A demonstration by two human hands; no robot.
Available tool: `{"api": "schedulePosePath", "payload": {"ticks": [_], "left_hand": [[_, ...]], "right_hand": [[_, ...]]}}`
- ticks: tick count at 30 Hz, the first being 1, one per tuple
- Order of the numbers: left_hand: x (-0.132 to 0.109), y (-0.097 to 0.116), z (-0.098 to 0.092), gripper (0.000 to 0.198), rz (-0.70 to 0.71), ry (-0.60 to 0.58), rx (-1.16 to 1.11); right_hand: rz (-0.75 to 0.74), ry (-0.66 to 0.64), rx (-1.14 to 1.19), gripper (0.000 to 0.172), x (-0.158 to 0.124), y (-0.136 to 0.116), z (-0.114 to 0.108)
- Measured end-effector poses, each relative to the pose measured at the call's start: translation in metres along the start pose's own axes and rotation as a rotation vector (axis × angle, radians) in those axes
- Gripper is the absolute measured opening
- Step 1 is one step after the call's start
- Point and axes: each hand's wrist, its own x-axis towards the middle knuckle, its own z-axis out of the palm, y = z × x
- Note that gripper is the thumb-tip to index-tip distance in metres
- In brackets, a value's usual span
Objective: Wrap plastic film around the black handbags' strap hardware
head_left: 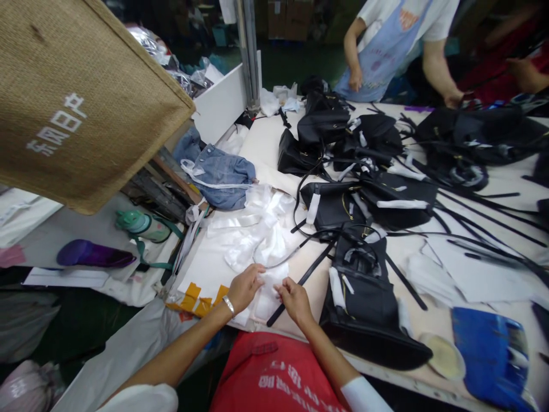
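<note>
My left hand (246,289), with a bracelet at the wrist, pinches the left edge of a small thin white sheet (271,292) low over the table's front edge. On the other side my right hand (295,300) has its thumb and fingers closed at the sheet's right edge. Just beyond them lies a heap of shiny white wrapping film (268,237). A black strap (302,280) runs under the right hand. To the right, a black bag (364,297) with white-wrapped parts lies near the table edge.
Several more black bags (334,203) with loose straps cover the table's middle and far side. A denim garment (223,171) lies at left, beside a metal post and a burlap panel (86,103). A blue container (489,355) stands at right. A co-worker in a blue apron (381,57) stands opposite.
</note>
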Motion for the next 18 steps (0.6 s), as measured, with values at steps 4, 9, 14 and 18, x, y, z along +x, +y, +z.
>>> {"api": "schedulePosePath", "payload": {"ticks": [4,9,14,18], "left_hand": [[-0.004,0.002,0.003,0.03,-0.053,-0.152,-0.105],[0.004,-0.008,0.01,0.026,-0.165,-0.221,-0.302],[0.008,-0.018,0.008,0.011,-0.193,-0.221,-0.269],[0.006,-0.013,0.006,0.022,-0.079,-0.193,-0.221]], "right_hand": [[-0.043,-0.041,-0.104,0.032,-0.001,0.0,0.003],[-0.12,-0.117,-0.132,0.039,0.002,0.003,0.006],[0.028,-0.145,0.198,0.028,0.009,0.02,0.011],[0.104,-0.178,0.313,0.026,0.014,0.032,0.015]]}}
